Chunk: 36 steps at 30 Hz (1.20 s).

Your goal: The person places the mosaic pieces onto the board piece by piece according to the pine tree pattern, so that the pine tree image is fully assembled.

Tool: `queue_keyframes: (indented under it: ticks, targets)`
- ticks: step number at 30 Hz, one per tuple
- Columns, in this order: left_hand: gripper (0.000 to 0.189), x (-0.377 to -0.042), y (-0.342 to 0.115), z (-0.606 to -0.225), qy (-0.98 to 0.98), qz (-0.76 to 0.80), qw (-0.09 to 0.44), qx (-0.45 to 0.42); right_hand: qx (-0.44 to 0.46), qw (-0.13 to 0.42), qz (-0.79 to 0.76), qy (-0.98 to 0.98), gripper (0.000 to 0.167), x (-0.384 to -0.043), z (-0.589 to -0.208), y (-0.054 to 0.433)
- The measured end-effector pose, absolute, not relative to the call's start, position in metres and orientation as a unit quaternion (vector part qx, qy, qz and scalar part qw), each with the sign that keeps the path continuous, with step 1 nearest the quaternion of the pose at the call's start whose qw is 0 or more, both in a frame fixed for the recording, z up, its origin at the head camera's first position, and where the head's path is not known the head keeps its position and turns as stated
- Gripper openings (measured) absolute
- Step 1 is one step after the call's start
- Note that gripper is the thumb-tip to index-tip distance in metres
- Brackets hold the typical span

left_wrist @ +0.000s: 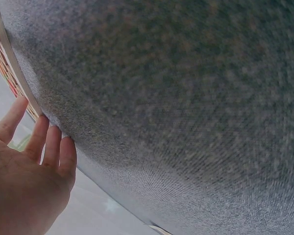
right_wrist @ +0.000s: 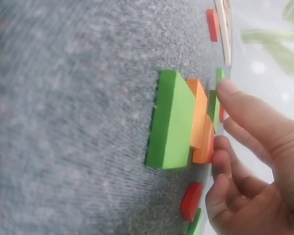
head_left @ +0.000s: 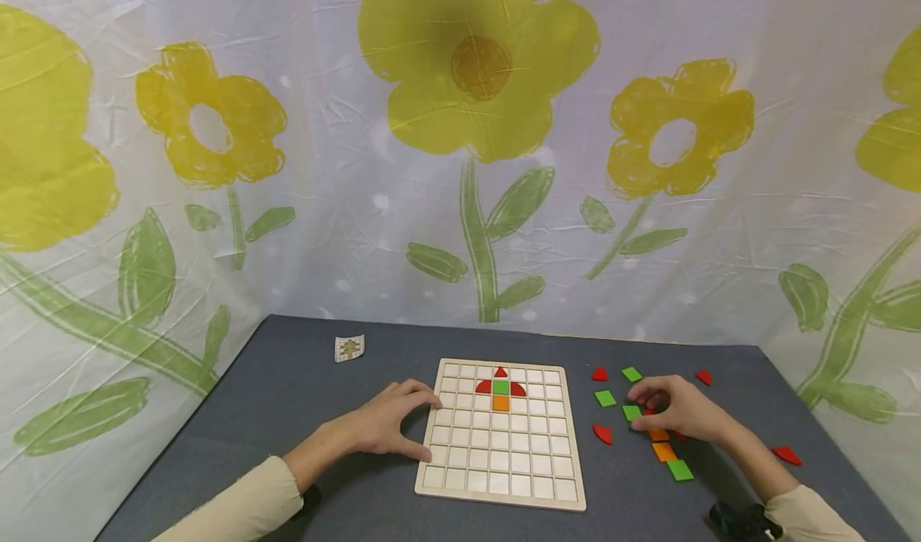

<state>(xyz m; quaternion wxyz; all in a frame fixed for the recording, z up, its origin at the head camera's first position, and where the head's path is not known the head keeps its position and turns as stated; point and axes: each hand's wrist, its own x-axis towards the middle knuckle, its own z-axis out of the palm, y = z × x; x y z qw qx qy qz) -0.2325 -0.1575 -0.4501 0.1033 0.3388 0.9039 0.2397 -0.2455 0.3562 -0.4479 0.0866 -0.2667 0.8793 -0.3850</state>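
The person's left hand (head_left: 392, 418) comes in low from the left, its cream sleeve (head_left: 241, 502) behind it, and spreads at the left edge of a square, pale wooden grid board (head_left: 500, 500). Thumb and index finger are parted and extended, their tips touching the frame at two places; the left wrist view shows the other fingers lightly bent beside it.

The right hand (head_left: 679, 406) reaches in from the right over a scatter of loose pieces, palm down, fingers bent and thumb apart from the index finger. A flat green square tile (head_left: 631, 413) lies between the two tips; whether they pinch it cannot be told.

That tile lies right of the board on the dark grey-blue cloth (head_left: 388, 494), bright and plain-coloured. Nearest the hand are two orange tiles (head_left: 664, 452) and another green tile (head_left: 679, 470), in a slanting row; the right wrist view shows their thick, straight sides. Red curved-edge pieces (head_left: 603, 434) lie around them.

On the board, a red triangle (head_left: 500, 372) sits above a green square (head_left: 500, 386), flanked by red quarter-round pieces (head_left: 517, 389), with an orange square (head_left: 500, 403) below.
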Motion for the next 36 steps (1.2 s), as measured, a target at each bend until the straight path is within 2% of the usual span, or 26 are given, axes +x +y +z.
queue_keyframes:
  ticks: [12, 36]
  targets:
    - [0.07, -0.2332, -0.157, -0.4494, 0.906, 0.237, 0.105, 0.335, -0.281, 0.069, -0.341, 0.895, 0.022, -0.2448, -0.4491, 0.351]
    - [0.071, -0.2325, -0.1578, -0.451, 0.905, 0.241, 0.104, 0.334, -0.284, 0.085, -0.355, 0.887, 0.026, -0.2517, -0.4501, 0.3471]
